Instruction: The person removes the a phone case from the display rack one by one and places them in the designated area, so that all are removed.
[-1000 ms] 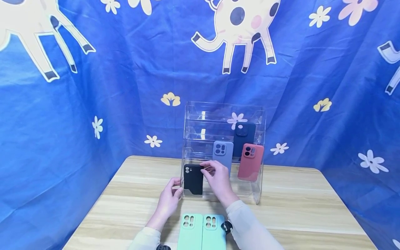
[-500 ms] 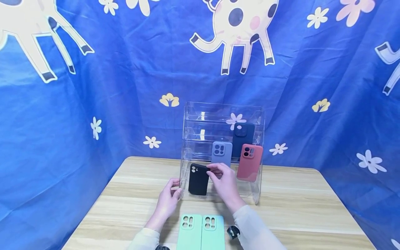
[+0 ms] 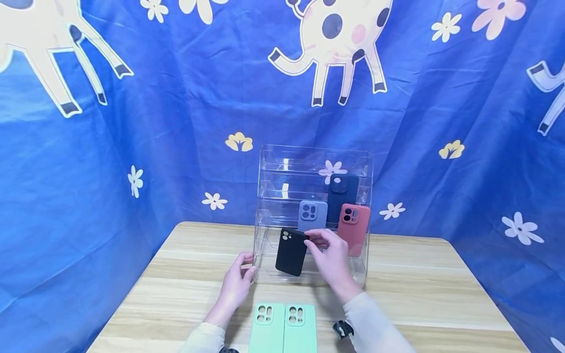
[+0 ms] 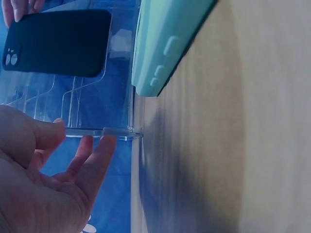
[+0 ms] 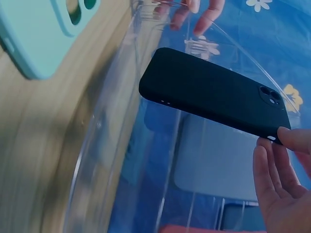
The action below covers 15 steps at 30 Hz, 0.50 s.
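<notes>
My right hand [image 3: 328,257] pinches a black phone case [image 3: 291,252] by its upper right corner, between thumb and fingers. The case tilts in front of the lower tier of a clear stepped display stand [image 3: 275,215]; in the right wrist view, the black phone case [image 5: 214,92] shows camera cutouts near the pinched end. With its fingertips, my left hand [image 3: 238,282] touches the stand's left side panel; in the left wrist view, the fingers of the left hand [image 4: 63,179] are fairly straight against the panel's edge.
A lavender phone case [image 3: 312,215], a navy phone case [image 3: 342,196] and a red phone case [image 3: 353,230] stand in the display stand. Two mint green phone cases [image 3: 269,328] are side by side at the table's front. Behind the wooden table [image 3: 410,284] hangs a blue patterned curtain [image 3: 212,98].
My right hand has moved the black phone case rightward from the left end of the lower tier, and the case has tilted. The left hand stays at the stand's side.
</notes>
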Motion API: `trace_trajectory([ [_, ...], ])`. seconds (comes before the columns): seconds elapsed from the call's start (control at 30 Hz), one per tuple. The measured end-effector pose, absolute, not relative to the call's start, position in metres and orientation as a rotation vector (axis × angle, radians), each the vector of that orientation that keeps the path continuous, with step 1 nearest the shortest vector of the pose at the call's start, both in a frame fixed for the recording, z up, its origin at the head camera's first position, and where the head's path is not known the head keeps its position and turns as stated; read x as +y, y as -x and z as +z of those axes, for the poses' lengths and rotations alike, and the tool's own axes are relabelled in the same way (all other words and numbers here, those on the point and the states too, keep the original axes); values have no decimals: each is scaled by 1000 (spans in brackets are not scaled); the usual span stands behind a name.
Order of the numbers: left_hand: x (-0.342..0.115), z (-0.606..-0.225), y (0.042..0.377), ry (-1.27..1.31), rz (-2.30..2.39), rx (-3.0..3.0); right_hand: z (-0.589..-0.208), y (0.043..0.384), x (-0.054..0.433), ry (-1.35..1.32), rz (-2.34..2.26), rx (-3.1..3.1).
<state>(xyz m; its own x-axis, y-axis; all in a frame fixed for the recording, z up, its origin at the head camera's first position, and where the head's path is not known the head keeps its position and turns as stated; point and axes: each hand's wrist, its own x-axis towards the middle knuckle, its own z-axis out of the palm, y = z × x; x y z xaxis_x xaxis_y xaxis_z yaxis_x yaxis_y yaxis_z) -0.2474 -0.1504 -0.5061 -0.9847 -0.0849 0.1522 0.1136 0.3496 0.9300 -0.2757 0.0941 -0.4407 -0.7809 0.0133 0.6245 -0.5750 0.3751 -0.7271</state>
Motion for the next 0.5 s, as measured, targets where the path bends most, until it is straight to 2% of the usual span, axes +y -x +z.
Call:
trace_trajectory([
  [0.5,-150,-506,248,-3,-1709,-2433,-428,262,122,-417,1509,-2150],
])
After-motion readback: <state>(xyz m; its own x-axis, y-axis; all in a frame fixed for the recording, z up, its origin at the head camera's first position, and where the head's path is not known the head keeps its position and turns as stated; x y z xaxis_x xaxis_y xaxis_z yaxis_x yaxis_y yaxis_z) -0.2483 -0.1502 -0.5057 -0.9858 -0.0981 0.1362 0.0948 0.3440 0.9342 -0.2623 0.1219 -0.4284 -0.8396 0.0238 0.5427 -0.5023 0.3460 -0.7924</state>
